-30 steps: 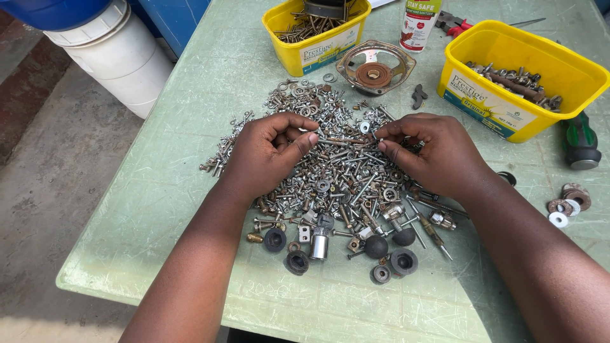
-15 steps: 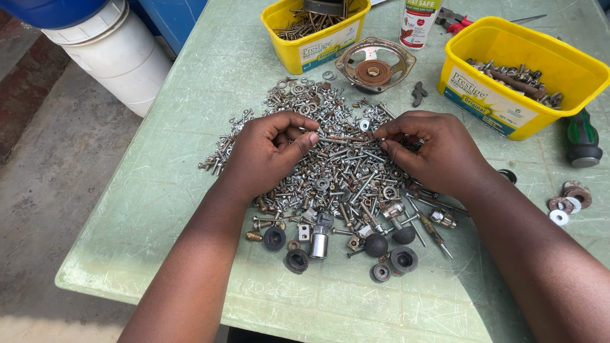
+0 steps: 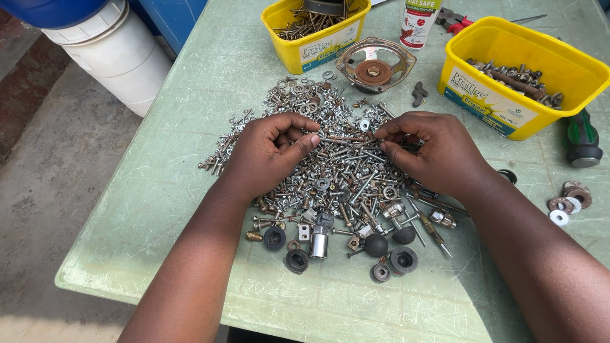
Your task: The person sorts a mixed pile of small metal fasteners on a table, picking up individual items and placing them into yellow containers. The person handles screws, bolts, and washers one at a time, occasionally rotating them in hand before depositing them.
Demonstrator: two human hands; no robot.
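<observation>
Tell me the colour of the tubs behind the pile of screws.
Both tubs are bright yellow with printed labels, seen clearly in the head view.

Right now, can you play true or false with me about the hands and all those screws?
1. Both hands, left hand and right hand, rest on the pile of screws. True.
2. The pile lies on a red table. False: the table is pale green.
3. Two yellow tubs, one and another, stand behind the pile. True.
4. The tubs are empty. False: both hold metal pieces.
</observation>
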